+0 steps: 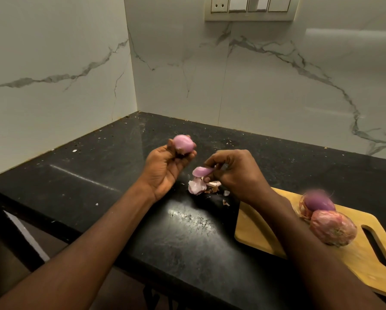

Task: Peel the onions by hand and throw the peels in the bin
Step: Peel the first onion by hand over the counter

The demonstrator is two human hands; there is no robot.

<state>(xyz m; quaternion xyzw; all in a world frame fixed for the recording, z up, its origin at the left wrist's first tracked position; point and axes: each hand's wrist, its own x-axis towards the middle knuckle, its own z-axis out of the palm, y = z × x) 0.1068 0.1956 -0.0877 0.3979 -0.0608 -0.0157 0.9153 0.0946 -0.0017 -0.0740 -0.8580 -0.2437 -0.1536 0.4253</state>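
Pink peeled onion (183, 143) gripped in left hand (165, 168); right hand (234, 173) pinches peel piece (201, 171) above peel pile (199, 186) on black counter (98, 175).

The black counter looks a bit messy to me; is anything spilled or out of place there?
Yes. Loose onion peels lie heaped on the black counter under the right hand, not in a bin; no bin is in view. Small flakes are scattered around them. That hand pinches another peel piece.
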